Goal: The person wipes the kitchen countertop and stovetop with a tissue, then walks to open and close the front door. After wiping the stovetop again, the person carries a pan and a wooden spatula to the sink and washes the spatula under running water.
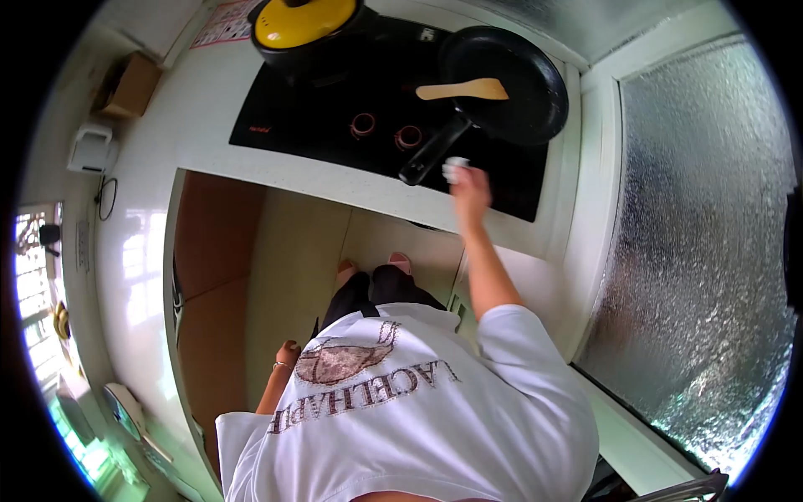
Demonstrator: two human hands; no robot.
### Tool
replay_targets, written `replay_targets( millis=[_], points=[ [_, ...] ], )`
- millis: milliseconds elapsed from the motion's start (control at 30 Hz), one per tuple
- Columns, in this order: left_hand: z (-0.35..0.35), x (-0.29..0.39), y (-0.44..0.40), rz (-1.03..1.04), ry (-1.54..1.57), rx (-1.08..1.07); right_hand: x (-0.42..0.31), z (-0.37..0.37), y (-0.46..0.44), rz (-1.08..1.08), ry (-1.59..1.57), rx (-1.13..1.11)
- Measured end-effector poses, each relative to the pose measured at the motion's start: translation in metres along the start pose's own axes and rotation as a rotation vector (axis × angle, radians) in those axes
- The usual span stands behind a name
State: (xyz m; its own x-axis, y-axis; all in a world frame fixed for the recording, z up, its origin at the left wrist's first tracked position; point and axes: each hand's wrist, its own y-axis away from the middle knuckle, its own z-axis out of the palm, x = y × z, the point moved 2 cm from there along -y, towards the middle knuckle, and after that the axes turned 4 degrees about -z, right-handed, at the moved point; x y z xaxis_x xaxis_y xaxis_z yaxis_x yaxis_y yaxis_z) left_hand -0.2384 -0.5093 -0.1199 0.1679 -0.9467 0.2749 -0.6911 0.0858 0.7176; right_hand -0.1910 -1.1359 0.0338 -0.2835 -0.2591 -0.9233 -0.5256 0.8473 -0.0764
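Note:
My right hand (471,191) is over the front edge of the black cooktop (293,117), closed on a small white wad (454,170) that looks like tissue, blurred by motion. Just left of it is the handle of a black frying pan (535,100), which sits on the cooktop's right side. A wooden spatula (460,89) lies across the pan's near left rim, its flat end over the pan. Down beside my body hangs my left hand (287,353), a bracelet on its wrist. Its fingers look small and partly hidden, so their grip is unclear.
A dark pot with a yellow lid (305,21) stands at the cooktop's back left. Two round knobs (362,125) are near its front. White counter (142,192) runs along the left. Right of the cooktop is a textured glass panel (694,234). A cardboard box (130,84) sits far left.

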Motion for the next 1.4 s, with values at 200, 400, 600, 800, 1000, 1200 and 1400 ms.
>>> replay_targets(
  millis=[200, 400, 600, 800, 1000, 1200, 1400],
  points=[
    [-0.04, 0.033, -0.038, 0.302, -0.227, 0.079, -0.027, 0.031, 0.016, -0.412, 0.435, -0.206],
    [-0.069, 0.124, -0.038, 0.134, 0.158, -0.064, 0.043, -0.115, -0.021, -0.142, 0.421, 0.194],
    [-0.068, 0.152, -0.02, 0.193, -0.116, -0.122, 0.051, -0.132, -0.08, -0.043, 0.127, 0.466],
    [-0.028, 0.004, -0.105, 0.147, -0.523, -0.078, 0.018, -0.049, 0.007, 0.107, 0.02, -0.042],
    [-0.063, 0.057, -0.094, 0.383, -0.539, -0.159, 0.022, -0.089, -0.048, 0.326, -0.172, 0.148],
    [-0.072, 0.181, -0.017, 0.127, -0.123, -0.122, 0.028, 0.014, -0.017, -0.294, 0.17, -0.144],
    [-0.069, 0.151, -0.012, 0.146, -0.12, -0.068, 0.022, -0.054, -0.011, -0.003, 0.159, -0.233]
  ],
)
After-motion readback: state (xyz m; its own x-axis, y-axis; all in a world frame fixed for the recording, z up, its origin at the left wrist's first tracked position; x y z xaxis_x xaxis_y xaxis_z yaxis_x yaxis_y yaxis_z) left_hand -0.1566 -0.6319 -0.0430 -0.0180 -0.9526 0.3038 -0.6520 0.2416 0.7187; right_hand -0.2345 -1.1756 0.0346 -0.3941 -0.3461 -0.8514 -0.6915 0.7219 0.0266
